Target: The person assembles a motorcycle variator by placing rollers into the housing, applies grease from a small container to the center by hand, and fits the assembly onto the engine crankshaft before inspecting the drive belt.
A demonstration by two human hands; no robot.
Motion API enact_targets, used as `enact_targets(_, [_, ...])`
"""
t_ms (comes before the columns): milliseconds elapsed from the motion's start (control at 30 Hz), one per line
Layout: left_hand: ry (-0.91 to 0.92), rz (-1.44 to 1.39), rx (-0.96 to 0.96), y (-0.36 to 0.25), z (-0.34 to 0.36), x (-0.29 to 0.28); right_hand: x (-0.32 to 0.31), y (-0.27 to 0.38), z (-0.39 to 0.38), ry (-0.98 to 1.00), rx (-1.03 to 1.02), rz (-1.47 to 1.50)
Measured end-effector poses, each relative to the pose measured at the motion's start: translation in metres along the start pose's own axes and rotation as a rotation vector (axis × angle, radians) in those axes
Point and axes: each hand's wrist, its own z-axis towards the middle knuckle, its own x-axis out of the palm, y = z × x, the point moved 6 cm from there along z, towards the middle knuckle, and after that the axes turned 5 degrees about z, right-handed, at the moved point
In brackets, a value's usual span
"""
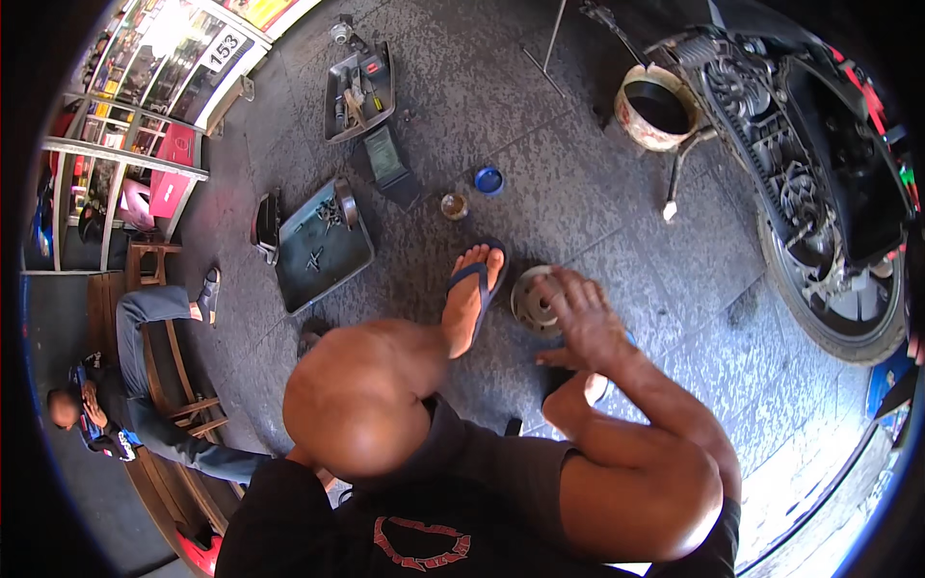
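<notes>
My right hand (pixel 585 320) is open, its fingers stretched out over the right edge of a round, grey metal disc (pixel 528 310). The disc lies on the floor, with a central hole and smaller holes around it. Whether the fingertips touch it or hover just above, I cannot tell. Most of my left hand (pixel 326 478) is tucked behind my bent left knee, and its fingers are hidden. In front of my sandalled foot sit a small open tub (pixel 454 205) of brownish paste and a blue lid (pixel 488 180).
A grey tray (pixel 328 258) holds loose metal parts; a toolbox (pixel 349 111) with tools stands farther off. At right are a partly dismantled scooter (pixel 805 183) and a stained bucket (pixel 636 130). A person (pixel 116 414) is on a wooden bench at left.
</notes>
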Motion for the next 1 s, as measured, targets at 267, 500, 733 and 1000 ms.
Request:
enact_targets(267, [0.06, 0.011, 0.167, -0.021, 0.053, -0.036, 0.044, -0.004, 0.031, -0.209, 0.052, -0.011])
enact_targets(500, [0.242, -0.211, 0.375, -0.013, 0.124, -0.051, 0.012, -0.035, 0.027, -0.27, 0.17, -0.055])
enact_targets(733, [0.438, -0.418, 0.486, 0.016, 0.15, -0.045, 0.003, -0.061, 0.014, -0.178, 0.382, -0.152])
enact_targets(1000, [0.494, -0.188, -0.061, 0.194, 0.138, 0.033, 0.01, -0.047, 0.016, -0.13, 0.386, -0.231])
